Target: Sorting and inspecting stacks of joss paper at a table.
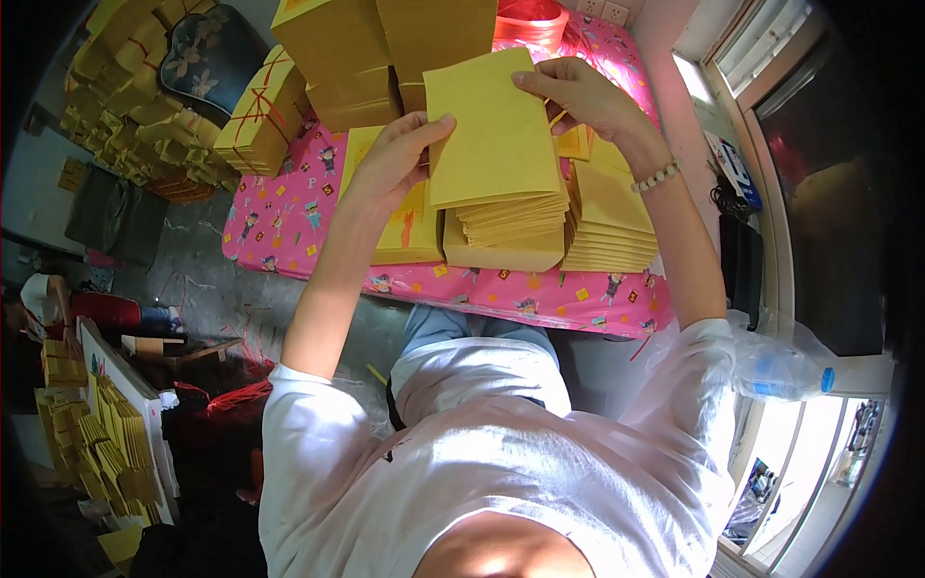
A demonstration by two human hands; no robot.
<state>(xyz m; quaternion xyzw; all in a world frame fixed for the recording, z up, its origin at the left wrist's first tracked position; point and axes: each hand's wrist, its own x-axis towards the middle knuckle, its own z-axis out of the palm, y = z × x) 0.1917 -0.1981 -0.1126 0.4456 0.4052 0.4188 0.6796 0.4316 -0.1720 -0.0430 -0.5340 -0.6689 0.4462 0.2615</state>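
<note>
My left hand (395, 154) grips the left edge of a yellow paper sheet (491, 130), thumb on top. At the sheet's upper right corner my right hand (583, 96) pinches it; a bead bracelet is on that wrist. The sheet hovers tilted over a thick stack of yellow paper (506, 231) on a table with a pink patterned cloth (279, 222). A second yellow stack (612, 222) lies to the right of it, and a flat yellow sheet pile (409, 236) lies under my left wrist.
Tall blocks of yellow paper (332, 43) and a string-tied bundle (260, 116) stand at the table's back. More yellow bundles (135, 106) are heaped on the floor at left and lower left. A red bag (530, 24) sits behind. A plastic bottle (785, 371) lies by the window at right.
</note>
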